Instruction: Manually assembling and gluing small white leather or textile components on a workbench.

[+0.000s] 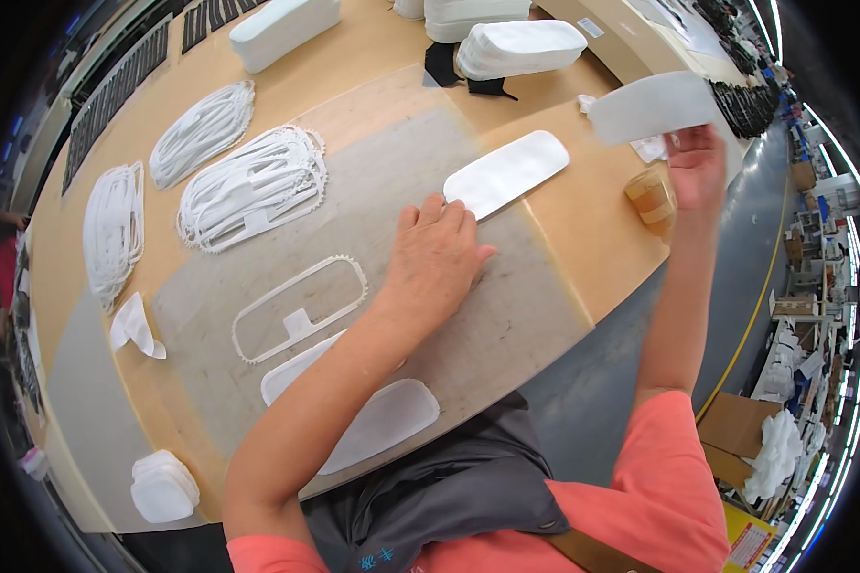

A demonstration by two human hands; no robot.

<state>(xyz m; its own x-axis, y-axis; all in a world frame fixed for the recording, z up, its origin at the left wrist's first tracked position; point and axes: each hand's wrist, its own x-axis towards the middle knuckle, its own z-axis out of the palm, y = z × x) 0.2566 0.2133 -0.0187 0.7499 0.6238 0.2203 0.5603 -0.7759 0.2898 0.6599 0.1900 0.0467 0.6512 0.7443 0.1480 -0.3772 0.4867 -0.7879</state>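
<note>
My right hand (698,170), raised over the table's right side, pinches the lower edge of a thin, translucent white oval sheet (652,107). My left hand (432,253) reaches across the grey mat. Its fingertips touch the near-left end of a white oval pad (508,175) lying flat, while the thumb points away to the right. Left of that arm lies a single white oval frame (301,310) with a toothed edge and a small tab. Two white oval pieces lie partly under my left forearm, one of them a rounded sheet (392,420) by the near edge.
Piles of white frames (253,191) sit at the left. Stacks of thick white pads (521,50) stand at the back, with black fabric pieces (440,65) beside them. A tape roll (652,202) rests at the right edge. Small white pieces (162,487) are stacked near left.
</note>
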